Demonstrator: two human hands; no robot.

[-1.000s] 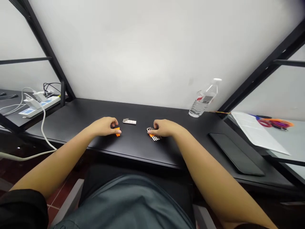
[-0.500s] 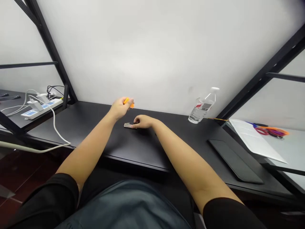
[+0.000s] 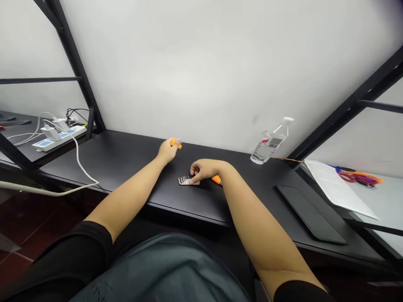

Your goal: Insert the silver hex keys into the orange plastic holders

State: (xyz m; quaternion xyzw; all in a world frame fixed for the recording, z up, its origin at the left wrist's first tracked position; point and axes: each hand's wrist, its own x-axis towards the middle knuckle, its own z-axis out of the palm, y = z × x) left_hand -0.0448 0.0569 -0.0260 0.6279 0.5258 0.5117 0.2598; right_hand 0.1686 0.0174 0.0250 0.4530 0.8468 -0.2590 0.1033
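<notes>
My left hand [image 3: 168,152] is closed around a small orange piece [image 3: 176,143] above the back of the black table; its kind cannot be made out. My right hand [image 3: 204,169] has its thumb and fingers on a set of hex keys [image 3: 185,180], a row of L-shaped silver metal bars at the table's surface. The bent ends of the keys point to the left, out past the fingertips. Partly hidden behind my right wrist is an orange-handled tool [image 3: 216,179] on the tabletop.
Further right on the table [image 3: 132,147] stands a clear water bottle [image 3: 268,144], and a flat black pad [image 3: 310,214] lies nearer. White packaging [image 3: 340,188] and coloured scissors [image 3: 355,176] are at far right. A power strip [image 3: 59,138] with white cables sits at left.
My right hand has moved right and nearer to me, together with the hex keys. My left hand has come lower and slightly right with the orange piece. The orange-handled tool now shows.
</notes>
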